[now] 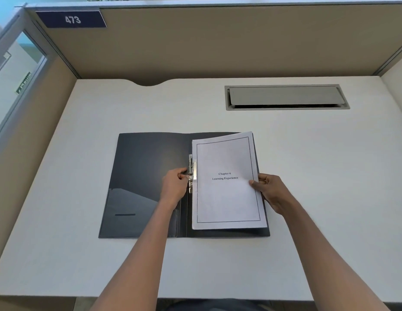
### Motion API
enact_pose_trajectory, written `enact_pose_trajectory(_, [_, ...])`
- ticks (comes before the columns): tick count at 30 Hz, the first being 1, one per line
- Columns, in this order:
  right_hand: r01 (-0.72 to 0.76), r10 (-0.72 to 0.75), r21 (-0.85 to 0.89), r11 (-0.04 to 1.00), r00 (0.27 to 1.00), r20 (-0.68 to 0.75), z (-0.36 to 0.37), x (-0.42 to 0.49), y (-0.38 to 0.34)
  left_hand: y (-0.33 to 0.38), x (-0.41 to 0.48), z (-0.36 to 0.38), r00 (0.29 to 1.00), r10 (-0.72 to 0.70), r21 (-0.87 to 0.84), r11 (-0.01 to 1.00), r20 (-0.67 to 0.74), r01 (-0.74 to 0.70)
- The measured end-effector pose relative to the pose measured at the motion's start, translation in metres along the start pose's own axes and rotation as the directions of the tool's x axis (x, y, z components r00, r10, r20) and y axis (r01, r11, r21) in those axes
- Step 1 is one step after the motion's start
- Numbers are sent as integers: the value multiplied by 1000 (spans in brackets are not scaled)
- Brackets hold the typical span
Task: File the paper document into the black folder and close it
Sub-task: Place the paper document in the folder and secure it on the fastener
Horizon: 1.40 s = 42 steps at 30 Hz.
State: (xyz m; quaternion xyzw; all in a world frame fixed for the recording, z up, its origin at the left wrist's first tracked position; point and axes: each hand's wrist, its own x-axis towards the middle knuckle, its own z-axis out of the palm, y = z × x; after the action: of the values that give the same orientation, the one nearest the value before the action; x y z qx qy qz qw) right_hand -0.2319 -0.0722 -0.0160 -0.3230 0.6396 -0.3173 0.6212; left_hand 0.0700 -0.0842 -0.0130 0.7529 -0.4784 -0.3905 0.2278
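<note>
The black folder lies open and flat on the white desk. A paper document, a stack with "Chapter 6 Learning Experience" on its top sheet, rests on the folder's right half, slightly skewed. A metal clip runs along the spine at the paper's left edge. My left hand pinches the clip's lever with its fingertips. My right hand grips the paper's right edge, thumb on top and fingers underneath.
The white desk is enclosed by beige cubicle walls at the back and both sides. A grey cable hatch is set into the desk at the back right. A blue "473" sign hangs at the top left.
</note>
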Motion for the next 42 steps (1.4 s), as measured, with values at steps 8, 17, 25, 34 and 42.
enact_pose_trajectory(8, [-20, 19, -61, 998, 999, -29, 4, 2, 3, -1, -3, 3, 1000, 10, 3, 1000, 2, -10])
enact_pose_trajectory(17, [31, -110, -319, 947, 966, -234, 18, 4, -4, -3, 1, 3, 999, 22, 13, 1000, 25, -22])
enact_pose_trajectory(25, [-22, -126, -365, 931, 917, -378, 21, 13, 4, 0, 1, 3, 999, 31, 20, 999, 39, -32])
enact_pose_trajectory(34, [52, -181, -307, 950, 895, -408, 19, 9, 11, -1, -1, 3, 998, 29, 27, 999, 48, -31])
enact_pose_trajectory(42, [56, -249, -390, 919, 849, -465, 22, 5, 13, 0, 0, 3, 998, 30, 34, 999, 51, -32])
